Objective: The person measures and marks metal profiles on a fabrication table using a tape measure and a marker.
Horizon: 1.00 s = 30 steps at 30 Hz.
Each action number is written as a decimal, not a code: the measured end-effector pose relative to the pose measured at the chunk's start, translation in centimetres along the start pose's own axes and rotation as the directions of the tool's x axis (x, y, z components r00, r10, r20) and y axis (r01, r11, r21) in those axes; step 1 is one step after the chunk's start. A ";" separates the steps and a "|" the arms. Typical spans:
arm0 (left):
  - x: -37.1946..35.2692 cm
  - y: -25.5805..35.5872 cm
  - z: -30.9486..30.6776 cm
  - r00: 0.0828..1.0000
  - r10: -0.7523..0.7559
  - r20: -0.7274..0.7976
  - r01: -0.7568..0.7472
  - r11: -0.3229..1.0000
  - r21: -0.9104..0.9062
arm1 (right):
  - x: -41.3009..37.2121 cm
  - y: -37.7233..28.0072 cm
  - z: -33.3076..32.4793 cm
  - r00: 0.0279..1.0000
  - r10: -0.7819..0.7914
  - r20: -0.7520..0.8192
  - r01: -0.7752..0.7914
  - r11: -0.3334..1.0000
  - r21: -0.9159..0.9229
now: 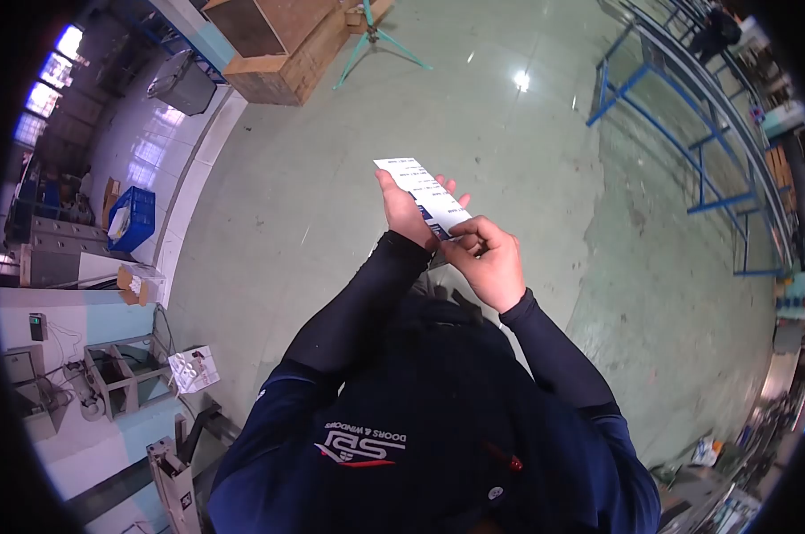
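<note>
A white label sheet point(424, 191), narrow and long, is held out in front of my body. Rows of small dark print cover it, and dark blue patches show along its left and near edges. My left hand point(404, 212) supports the sheet from below, with the thumb at its left edge and fingertips showing past the right edge. At the near corner, my right hand point(491, 264) pinches the sheet between thumb and index finger. Whether a single label is lifted there is too small to tell.
Green floor point(349, 178) surrounds me. A wooden crate point(278, 76) and a green tripod stand point(373, 37) are ahead. To the left are a blue crate point(133, 218), a grey bin point(182, 82) and a small white box point(194, 368). Blue metal frames point(638, 100) line the right, with a person point(716, 34) beyond.
</note>
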<state>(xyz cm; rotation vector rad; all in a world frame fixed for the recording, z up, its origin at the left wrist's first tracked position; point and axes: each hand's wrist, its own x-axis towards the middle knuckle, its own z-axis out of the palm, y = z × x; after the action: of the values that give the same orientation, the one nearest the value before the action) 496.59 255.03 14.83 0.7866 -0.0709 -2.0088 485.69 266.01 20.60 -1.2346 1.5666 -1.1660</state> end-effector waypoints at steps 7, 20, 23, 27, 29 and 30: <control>18.9 1.5 9.8 0.993 0.002 -0.117 0.001 1.000 0.027 | 20.7 4.4 -6.5 0.997 0.007 0.081 -0.013 0.997 0.076; 53.9 -5.2 37.7 0.959 -0.281 0.020 0.272 0.943 0.192 | 53.1 8.1 -26.1 0.912 0.153 -0.381 0.061 0.867 0.495; 62.3 -6.9 43.4 0.962 -0.273 0.020 0.262 0.939 0.222 | 61.6 11.0 -30.7 0.893 0.138 -0.429 0.106 0.861 0.497; 73.8 -8.6 50.3 0.974 -0.213 0.073 0.191 0.953 0.237 | 73.2 13.7 -37.3 0.898 0.113 -0.425 0.133 0.852 0.507; 79.2 -8.2 54.6 0.980 -0.175 0.094 0.153 0.965 0.211 | 79.6 13.3 -41.0 0.923 0.082 -0.377 0.127 0.858 0.498; 81.7 -7.8 56.6 0.983 -0.157 0.100 0.136 0.973 0.187 | 82.7 12.9 -42.8 0.939 0.062 -0.339 0.119 0.866 0.486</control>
<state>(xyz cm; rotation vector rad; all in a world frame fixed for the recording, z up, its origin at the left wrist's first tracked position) 430.92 180.11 16.06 0.8090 -0.2704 -2.2099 425.73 193.91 14.60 -0.7317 1.3515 -1.7510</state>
